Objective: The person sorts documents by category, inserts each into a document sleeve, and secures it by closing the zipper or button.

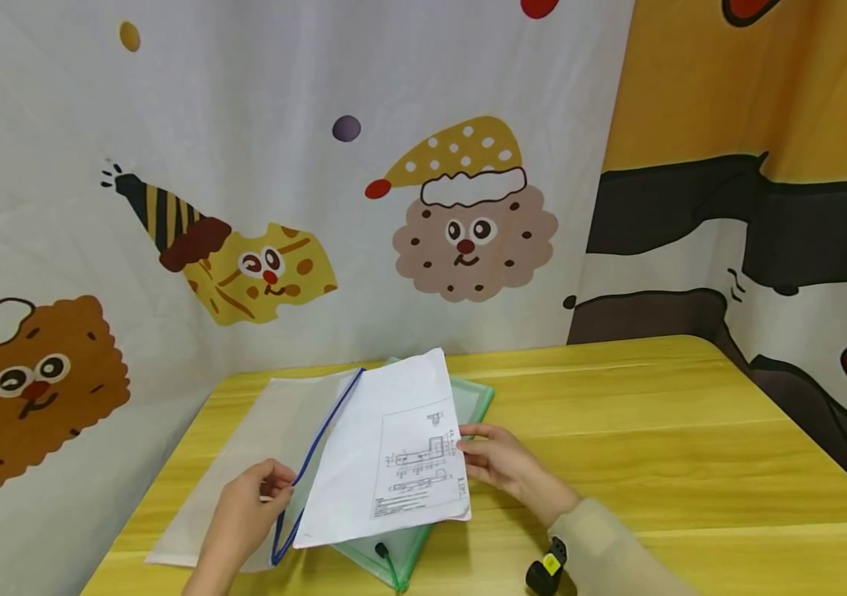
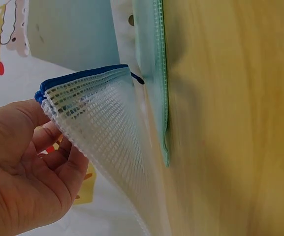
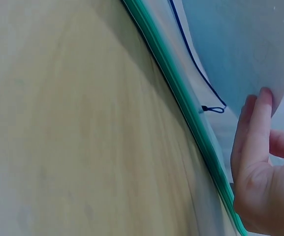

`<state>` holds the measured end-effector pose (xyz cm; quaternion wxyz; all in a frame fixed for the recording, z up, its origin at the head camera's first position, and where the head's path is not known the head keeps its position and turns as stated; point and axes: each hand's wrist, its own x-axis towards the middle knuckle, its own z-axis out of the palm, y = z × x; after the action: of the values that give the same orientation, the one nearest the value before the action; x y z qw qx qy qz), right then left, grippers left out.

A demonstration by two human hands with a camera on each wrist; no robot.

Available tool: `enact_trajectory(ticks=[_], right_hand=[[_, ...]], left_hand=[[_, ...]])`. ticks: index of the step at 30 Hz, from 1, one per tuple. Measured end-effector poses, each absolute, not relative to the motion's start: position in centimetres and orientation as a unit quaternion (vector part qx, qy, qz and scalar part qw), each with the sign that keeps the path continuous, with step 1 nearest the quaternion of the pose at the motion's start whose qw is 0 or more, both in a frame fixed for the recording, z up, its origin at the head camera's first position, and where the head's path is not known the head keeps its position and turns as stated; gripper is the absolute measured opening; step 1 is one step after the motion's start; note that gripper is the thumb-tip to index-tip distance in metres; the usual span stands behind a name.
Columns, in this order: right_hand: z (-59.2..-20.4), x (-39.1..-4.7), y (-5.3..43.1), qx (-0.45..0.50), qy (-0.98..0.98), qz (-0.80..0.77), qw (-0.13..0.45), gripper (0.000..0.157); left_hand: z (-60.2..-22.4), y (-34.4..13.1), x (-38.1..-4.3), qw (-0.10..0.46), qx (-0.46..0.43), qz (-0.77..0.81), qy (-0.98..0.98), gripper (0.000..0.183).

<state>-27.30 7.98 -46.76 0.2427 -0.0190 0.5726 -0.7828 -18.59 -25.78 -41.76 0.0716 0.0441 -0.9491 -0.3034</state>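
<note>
Side by side, two hands hold separate items over a green-trimmed pouch point(image 1: 475, 399) on a wood-grain table point(image 1: 602, 430): left of that pouch, the left hand point(image 1: 244, 507) pinches the edge of a blue-trimmed mesh pouch point(image 1: 262, 439) in a narrow grip, and right of it, the right hand point(image 1: 501, 463) holds printed paper point(image 1: 363, 447) by its edge, between thumb and fingers. The paper, bearing a line drawing point(image 1: 423, 459), hangs tilted above the green-trimmed pouch, covering much of it, while a cartoon-print curtain point(image 1: 281, 99) stands behind that pouch.
</note>
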Motion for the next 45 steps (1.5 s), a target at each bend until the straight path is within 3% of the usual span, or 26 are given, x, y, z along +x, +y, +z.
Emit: enact_trajectory(ticks=[21,45], right_hand=[[-46.9,-26.5,6.0,-0.011,0.581,-0.791,0.191,0.039],[-46.3,-25.8,4.6,-0.026,0.589,-0.786,0.184,0.038]], left_hand=[[-42.2,-24.6,-18.9,0.064,0.047,-0.295,-0.952,0.008],[-42.5,-23.9,-18.9,0.069,0.047,-0.3,-0.95,0.009]])
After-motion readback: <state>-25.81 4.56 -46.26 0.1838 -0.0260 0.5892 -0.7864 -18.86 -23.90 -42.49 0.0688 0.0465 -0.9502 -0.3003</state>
